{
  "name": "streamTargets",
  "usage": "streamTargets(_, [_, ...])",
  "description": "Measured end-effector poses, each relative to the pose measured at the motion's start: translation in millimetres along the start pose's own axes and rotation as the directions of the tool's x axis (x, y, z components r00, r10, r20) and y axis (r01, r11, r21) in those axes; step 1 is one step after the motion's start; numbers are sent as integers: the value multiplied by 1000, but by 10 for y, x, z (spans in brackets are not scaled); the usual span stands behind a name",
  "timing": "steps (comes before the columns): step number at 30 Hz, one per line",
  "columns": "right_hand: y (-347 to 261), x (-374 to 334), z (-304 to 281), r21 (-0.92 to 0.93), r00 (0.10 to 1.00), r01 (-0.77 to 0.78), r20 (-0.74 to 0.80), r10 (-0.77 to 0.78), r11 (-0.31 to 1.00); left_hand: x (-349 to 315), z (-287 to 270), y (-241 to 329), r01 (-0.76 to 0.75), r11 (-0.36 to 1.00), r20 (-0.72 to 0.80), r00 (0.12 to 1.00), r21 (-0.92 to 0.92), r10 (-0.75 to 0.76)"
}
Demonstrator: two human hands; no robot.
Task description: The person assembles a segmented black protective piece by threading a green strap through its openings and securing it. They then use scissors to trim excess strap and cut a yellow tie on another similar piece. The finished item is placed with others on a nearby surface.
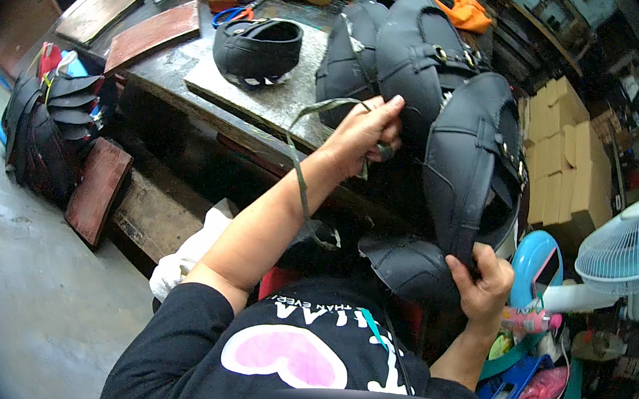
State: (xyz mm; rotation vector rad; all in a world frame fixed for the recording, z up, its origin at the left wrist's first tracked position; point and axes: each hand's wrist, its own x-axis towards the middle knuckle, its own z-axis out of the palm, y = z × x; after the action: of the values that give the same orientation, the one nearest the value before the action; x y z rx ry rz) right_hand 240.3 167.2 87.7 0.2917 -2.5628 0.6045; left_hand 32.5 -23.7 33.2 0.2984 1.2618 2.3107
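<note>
Presently my right hand (484, 284) has thumb and fingers pinched on the near end of a black upper (462, 155), at the front right of the tabletop (165, 63). My left hand (364, 136) is closed around a thin greenish strip (318, 107), whose loose length loops down over my forearm.

Judging by what shows, the work seems partway. Seams are sewn into the black upper, and a strap with metal fittings is in place. I see no sole on it, and the strip is not fastened round anything visible, so that part looks undone. More dark uppers (411, 56) crowd just beyond it; whether they are joined or merely stacked, I cannot tell. Another, the separate upper (248, 58), stands on a pale board (282, 115), with whitish bits along its bottom edge.

As for direction, the black upper's long axis runs from my right hand away from me, nearly straight up the view. Its broad rounded end points away, its narrower end towards me, and its opening and strap face right. Which end is the toe isn't certain.
</note>
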Motion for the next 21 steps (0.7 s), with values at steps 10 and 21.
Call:
streamTargets(10, [26,20,87,63,999,-47,13,46,997,44,-40,-51,-36,999,83,996,-25,38])
streamTargets(21, [-9,54,104,64,998,-54,30,52,997,49,-62,-64,-46,997,145,988,-57,54])
